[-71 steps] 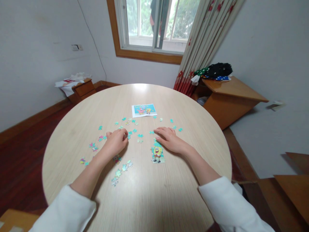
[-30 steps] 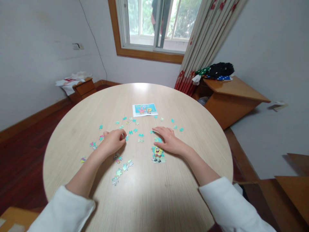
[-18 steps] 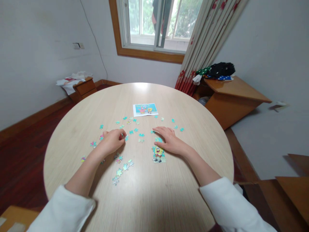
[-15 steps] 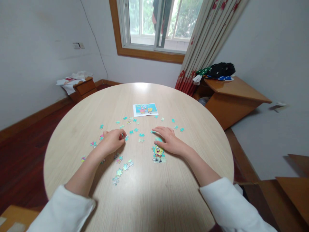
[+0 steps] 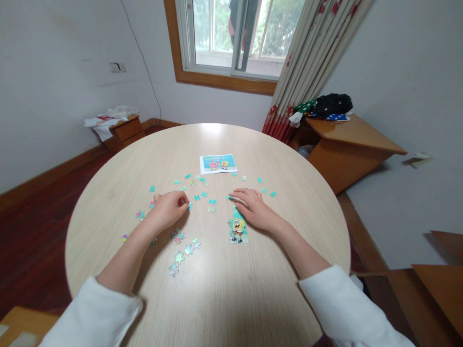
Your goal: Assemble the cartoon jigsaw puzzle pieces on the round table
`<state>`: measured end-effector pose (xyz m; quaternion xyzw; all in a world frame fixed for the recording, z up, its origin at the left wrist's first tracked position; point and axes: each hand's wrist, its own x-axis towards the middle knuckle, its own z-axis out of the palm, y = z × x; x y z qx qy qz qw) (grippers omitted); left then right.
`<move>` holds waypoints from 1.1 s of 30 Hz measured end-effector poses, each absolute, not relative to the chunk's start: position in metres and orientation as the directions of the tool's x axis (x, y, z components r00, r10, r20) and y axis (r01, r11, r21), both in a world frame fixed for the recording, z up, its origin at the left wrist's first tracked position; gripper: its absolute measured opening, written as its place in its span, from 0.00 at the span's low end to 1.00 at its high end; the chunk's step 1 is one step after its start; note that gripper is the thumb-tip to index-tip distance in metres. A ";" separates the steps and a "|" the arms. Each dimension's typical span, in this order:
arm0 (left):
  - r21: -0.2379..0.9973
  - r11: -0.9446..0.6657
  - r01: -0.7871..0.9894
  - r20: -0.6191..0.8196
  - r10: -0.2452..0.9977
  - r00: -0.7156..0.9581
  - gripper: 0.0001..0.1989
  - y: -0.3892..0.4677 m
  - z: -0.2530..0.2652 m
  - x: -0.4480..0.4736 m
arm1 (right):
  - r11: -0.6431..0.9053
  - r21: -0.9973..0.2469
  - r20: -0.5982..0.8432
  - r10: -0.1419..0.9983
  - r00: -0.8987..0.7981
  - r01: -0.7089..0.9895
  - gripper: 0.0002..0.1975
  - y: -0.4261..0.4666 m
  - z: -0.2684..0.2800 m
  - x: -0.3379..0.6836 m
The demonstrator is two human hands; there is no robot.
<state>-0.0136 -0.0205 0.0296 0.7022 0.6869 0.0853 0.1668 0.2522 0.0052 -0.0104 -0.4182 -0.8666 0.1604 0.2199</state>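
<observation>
My left hand (image 5: pixel 169 208) is curled with thumb and forefinger pinched at a small blue jigsaw piece (image 5: pixel 190 206), partly hidden by the fingertips. On the right, my right hand (image 5: pixel 255 208) lies low over the table, fingers stretched and thumb apart. Its fingertips reach a blue jigsaw piece (image 5: pixel 228 197). Just below the thumb is a joined section of puzzle (image 5: pixel 238 230) showing a yellow square cartoon figure; the hand covers part of its upper right. Between the hands lie several loose pieces, among them a blue one (image 5: pixel 212 202) and a pale one (image 5: pixel 211 209).
A printed reference picture (image 5: pixel 218 164) lies beyond the hands on the round table (image 5: pixel 220 308). Further loose pieces are scattered left, such as a star-marked piece (image 5: pixel 179 257), and right, such as a blue piece (image 5: pixel 273 193). A wooden cabinet (image 5: pixel 354 140) stands behind at right.
My right thumb has drawn up off the joined section towards the fingers, uncovering more of the yellow figure. My left hand has hardly moved.
</observation>
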 end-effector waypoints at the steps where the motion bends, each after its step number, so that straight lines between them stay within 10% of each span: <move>1: 0.356 -0.004 0.934 -0.099 0.994 0.042 0.07 -0.020 0.030 -0.013 | 0.597 -0.462 0.250 0.797 -0.550 0.656 0.19 0.006 -0.011 0.252; 33: 0.665 -0.063 0.745 -0.022 0.994 0.104 0.12 -0.019 0.030 -0.030 | 0.641 -0.495 0.320 0.762 -0.563 0.586 0.18 0.004 -0.004 0.251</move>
